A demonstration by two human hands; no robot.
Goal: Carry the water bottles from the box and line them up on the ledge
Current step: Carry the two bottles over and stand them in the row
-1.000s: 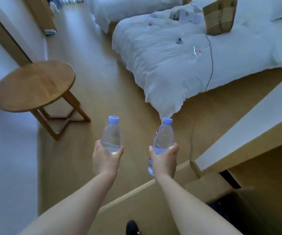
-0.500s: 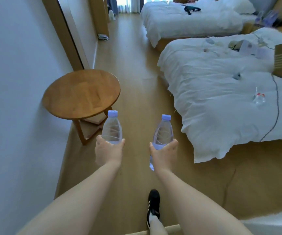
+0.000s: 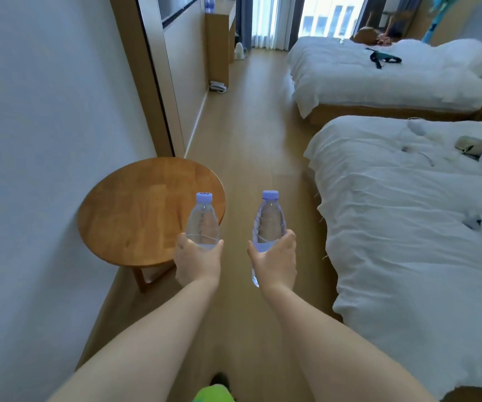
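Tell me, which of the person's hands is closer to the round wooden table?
Left. The left hand, gripping a water bottle, is by the round wooden table's right edge. The right hand, gripping the other bottle, is out over open floor, toward the bed.

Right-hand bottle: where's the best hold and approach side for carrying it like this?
Around the lower body, wrapped from the near side, as the right hand has it now. The right-hand bottle is upright, cap up, and narrows toward the neck, so the wider straight section probably gives fingers and thumb the firmest hold. The left hand holds the left bottle the same way.
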